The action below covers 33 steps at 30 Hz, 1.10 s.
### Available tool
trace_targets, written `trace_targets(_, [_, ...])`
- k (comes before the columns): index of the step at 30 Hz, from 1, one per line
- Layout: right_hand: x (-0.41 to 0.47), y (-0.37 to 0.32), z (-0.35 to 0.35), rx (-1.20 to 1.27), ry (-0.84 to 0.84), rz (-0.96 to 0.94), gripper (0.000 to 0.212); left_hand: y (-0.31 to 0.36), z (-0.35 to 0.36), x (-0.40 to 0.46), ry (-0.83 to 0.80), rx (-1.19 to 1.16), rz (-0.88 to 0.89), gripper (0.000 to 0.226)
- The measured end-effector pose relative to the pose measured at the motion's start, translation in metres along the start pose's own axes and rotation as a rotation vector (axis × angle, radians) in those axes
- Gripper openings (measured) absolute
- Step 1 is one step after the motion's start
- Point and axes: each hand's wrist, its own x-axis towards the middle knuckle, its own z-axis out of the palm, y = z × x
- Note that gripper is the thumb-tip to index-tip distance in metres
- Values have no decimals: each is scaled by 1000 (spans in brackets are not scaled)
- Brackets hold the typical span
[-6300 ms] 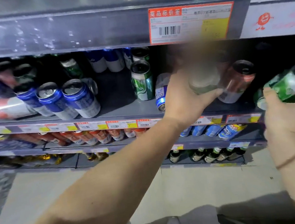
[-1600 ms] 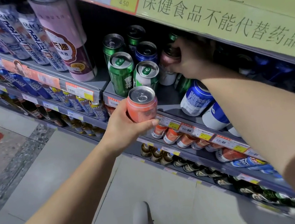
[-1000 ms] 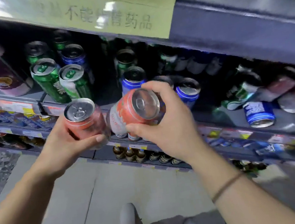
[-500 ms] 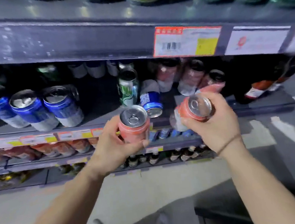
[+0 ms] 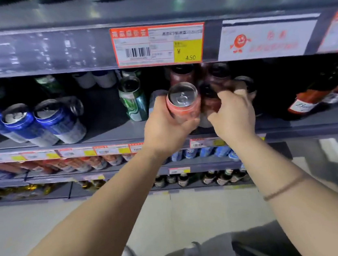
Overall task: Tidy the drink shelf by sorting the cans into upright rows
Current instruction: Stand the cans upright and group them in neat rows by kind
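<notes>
My left hand (image 5: pixel 167 128) grips a red can (image 5: pixel 183 102) upright at the front edge of the grey drink shelf (image 5: pixel 111 132), silver top facing me. My right hand (image 5: pixel 232 115) reaches just to its right, fingers curled around a second red can (image 5: pixel 209 101) standing on the shelf in shadow. Behind them stand more dark red cans (image 5: pixel 180 74). A green can (image 5: pixel 134 101) stands upright to the left. Three blue cans (image 5: pixel 56 120) stand in a row farther left.
A price label (image 5: pixel 157 44) hangs on the shelf edge above. Red-labelled bottles (image 5: pixel 313 97) stand at the right. White-and-blue cans (image 5: pixel 96 79) stand at the back. Lower shelves hold orange cans (image 5: pixel 78 163), blue cans (image 5: pixel 201 152) and bottles (image 5: pixel 202 178).
Both hands have moved forward from in front of the shelf onto it. The right hand's can now stands among the red cans; the left can is at the shelf's front.
</notes>
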Motion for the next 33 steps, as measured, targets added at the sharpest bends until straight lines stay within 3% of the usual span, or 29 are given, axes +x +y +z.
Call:
trace_targets(7, [-2,14,0,50,101,-75,40,-10,24,39,63,583,94,76])
trace_targets(11, [-10,11,-1,159,182,-55,43,-19,25,42,106,711,121,88])
trace_targets(14, [-30,-10,1,354,242,-78,31,-31,16,31,277,639,174,87])
trace_targets(16, [-45,-28,7,428,228,-149,23,-44,9,22,348,592,55,82])
trace_targets(19, [-59,-48,22,461,103,-164,18,-50,5,17,237,516,-187,78])
trace_targets(22, [-68,-60,31,452,-14,-140,21,-51,-3,21,116,372,-232,64])
trace_targets(25, [-73,-66,32,395,-64,-145,30,-49,-24,11,148,230,-159,66])
trace_targets(30, [-79,-96,44,258,-204,-219,72,-44,-80,-20,219,110,-48,70])
trace_targets(33, [-85,-126,54,268,-234,-242,75,-47,-110,-32,256,110,-9,68])
